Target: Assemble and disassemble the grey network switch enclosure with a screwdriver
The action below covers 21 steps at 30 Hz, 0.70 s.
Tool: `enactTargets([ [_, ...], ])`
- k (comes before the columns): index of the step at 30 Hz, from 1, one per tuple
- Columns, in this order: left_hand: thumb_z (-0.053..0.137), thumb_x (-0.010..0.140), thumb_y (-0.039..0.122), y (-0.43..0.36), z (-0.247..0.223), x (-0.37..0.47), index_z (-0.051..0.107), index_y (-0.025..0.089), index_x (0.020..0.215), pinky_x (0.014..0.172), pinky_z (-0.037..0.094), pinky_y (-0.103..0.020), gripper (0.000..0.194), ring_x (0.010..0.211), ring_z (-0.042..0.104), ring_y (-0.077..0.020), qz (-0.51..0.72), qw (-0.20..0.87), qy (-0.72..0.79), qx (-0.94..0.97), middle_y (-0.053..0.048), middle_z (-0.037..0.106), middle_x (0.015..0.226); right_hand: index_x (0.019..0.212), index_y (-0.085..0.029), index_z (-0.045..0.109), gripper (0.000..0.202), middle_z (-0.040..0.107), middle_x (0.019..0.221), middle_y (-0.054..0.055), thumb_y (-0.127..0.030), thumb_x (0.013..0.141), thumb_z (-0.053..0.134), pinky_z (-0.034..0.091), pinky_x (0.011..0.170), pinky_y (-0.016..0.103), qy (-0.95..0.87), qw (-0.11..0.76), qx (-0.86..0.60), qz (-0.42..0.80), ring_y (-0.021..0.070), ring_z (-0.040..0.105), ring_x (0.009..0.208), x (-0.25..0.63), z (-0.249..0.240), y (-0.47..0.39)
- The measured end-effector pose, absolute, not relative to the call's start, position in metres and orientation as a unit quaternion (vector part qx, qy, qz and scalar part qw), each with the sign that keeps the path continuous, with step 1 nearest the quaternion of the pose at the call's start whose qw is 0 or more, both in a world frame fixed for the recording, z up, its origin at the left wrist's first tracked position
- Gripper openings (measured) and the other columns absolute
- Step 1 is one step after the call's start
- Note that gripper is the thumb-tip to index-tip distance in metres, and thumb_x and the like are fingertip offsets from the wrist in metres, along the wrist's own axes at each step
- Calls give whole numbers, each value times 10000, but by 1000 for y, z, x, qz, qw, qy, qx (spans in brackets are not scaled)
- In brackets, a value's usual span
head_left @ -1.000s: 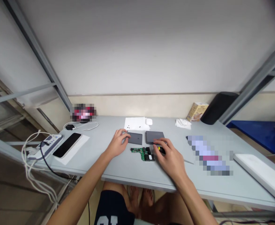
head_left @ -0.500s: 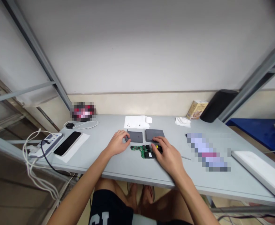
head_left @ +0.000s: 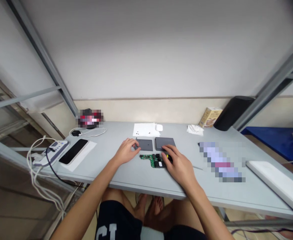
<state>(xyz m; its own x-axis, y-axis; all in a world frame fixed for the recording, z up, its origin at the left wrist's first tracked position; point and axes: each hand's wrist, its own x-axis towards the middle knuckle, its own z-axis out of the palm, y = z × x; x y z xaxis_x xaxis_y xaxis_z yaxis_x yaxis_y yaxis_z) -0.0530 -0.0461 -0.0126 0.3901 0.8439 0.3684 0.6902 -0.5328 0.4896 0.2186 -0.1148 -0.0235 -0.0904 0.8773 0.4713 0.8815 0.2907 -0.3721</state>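
My left hand (head_left: 126, 151) grips the left end of a flat grey panel (head_left: 145, 145) between thumb and fingers. To the right of that panel lies a second grey casing part (head_left: 162, 142). Below them, a green circuit board (head_left: 151, 160) with black components rests on the table. My right hand (head_left: 180, 163) is curled round a black and yellow screwdriver (head_left: 169, 156) beside the board; its shaft points right, out past the hand. The fingertips of this hand reach the lower edge of the casing part.
Behind the parts is white paper (head_left: 142, 129) with small dark screws, beside a white case (head_left: 159, 127). A phone (head_left: 73, 151) and power strip (head_left: 51, 152) lie left. Right are crumpled tissue (head_left: 195, 129), a box (head_left: 210, 117), a black cylinder (head_left: 232, 113) and a white slab (head_left: 277, 186).
The view has shifted very slightly. Both hands and the parts stay in nearly the same places.
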Motion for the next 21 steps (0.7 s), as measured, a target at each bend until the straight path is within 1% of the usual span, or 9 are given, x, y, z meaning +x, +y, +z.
enactTargets([
  [14, 658, 974, 262, -46, -14, -54, 663, 234, 945, 895, 466, -390, 40, 928, 593, -237, 286, 134, 459, 830, -21, 672, 892, 1320, -245, 704, 363, 723, 1379, 74, -394, 1074, 482, 634, 894, 411, -736, 314, -599, 7, 272, 780, 1066, 217, -23, -116],
  [16, 646, 974, 249, -46, -13, -54, 665, 232, 949, 892, 466, -388, 36, 929, 591, -237, 287, 133, 459, 831, -23, 673, 896, 1321, -248, 703, 361, 717, 1381, 77, -398, 1071, 489, 637, 872, 410, -736, 311, -601, 4, 269, 783, 1041, 217, -23, -116],
  [21, 598, 962, 188, -47, -12, -54, 666, 227, 962, 898, 472, -384, 78, 934, 588, -235, 288, 125, 454, 834, -29, 668, 897, 1335, -264, 688, 363, 651, 1449, 90, -421, 1067, 499, 636, 746, 397, -728, 311, -611, -5, 255, 786, 938, 216, -20, -117],
])
